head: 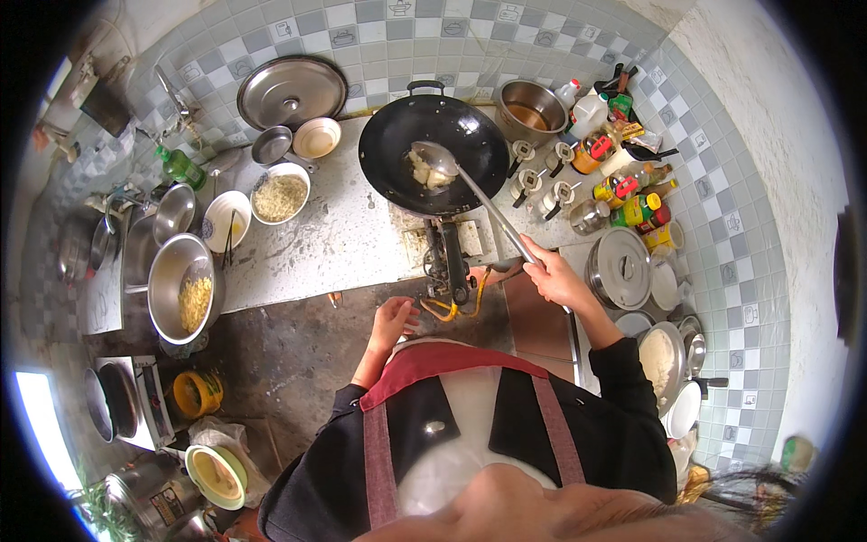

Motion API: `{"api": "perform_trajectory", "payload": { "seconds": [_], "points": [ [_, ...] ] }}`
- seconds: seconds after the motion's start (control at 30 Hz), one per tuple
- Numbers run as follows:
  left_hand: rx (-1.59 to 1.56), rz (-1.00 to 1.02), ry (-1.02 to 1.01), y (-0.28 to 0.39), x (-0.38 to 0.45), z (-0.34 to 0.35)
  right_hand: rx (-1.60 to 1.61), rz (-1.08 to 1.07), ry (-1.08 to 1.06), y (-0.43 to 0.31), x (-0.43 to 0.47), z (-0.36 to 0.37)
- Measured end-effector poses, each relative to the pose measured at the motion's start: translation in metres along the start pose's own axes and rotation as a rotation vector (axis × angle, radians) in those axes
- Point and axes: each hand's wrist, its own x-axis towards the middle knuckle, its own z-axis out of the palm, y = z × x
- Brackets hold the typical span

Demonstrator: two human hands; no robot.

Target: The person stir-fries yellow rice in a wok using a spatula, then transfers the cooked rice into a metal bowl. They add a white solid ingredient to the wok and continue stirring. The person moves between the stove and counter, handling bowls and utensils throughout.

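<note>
A black wok [386,152] sits on the stove, its long handle pointing towards me. My right hand [552,274] grips the metal shaft of a ladle [437,157], whose bowl rests in the wok against some pale, whitish lumps of fat or food [428,175]. Nothing shows in my left hand [394,322], held in front of my apron with the fingers loosely curled and apart. Left of the wok, a bowl of pale shredded or grainy food [280,196] stands on the worktop beside a white bowl [220,210] with chopsticks laid in it.
A steel pot [532,108] with brown liquid, sauce bottles [635,210] and seasoning jars [559,196] stand to the right. Behind them nearer me is a lidded pot [620,267]. A steel basin [179,271] with yellowish pieces overhangs the left. A yellow gas hose [440,311] hangs below the stove.
</note>
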Motion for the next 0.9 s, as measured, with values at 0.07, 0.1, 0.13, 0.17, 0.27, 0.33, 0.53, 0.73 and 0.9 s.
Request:
{"api": "perform_trajectory", "payload": {
  "seconds": [0.07,0.1,0.13,0.17,0.27,0.33,0.53,0.73,0.9],
  "points": [
    [0.002,0.002,-0.002,0.001,0.001,0.0,0.019,0.001,-0.027,0.001,0.0,0.001],
    [0.001,0.001,-0.002,0.001,0.001,0.0,0.046,0.023,-0.043,-0.002,-0.002,0.002],
    [-0.001,0.001,-0.002,0.0,0.001,0.0,0.072,0.044,-0.059,-0.005,-0.003,0.003],
    [0.001,0.003,-0.002,0.0,0.001,0.0,0.088,0.057,-0.074,-0.01,-0.005,0.003],
    [0.009,0.007,-0.001,-0.001,0.001,0.001,0.146,0.092,-0.122,-0.019,-0.008,0.003],
    [0.016,0.007,0.002,0.002,-0.001,0.002,0.198,0.113,-0.157,-0.019,-0.009,0.004],
    [0.025,0.006,0.005,0.011,-0.007,0.005,0.313,0.122,-0.235,-0.025,-0.019,0.012],
    [-0.024,0.036,0.016,0.007,-0.004,0.007,0.681,0.209,-0.313,-0.02,-0.023,0.022],
    [-0.024,0.054,0.007,0.009,-0.003,0.006,1.045,0.304,-0.43,-0.008,-0.01,0.009]
  ]
}}
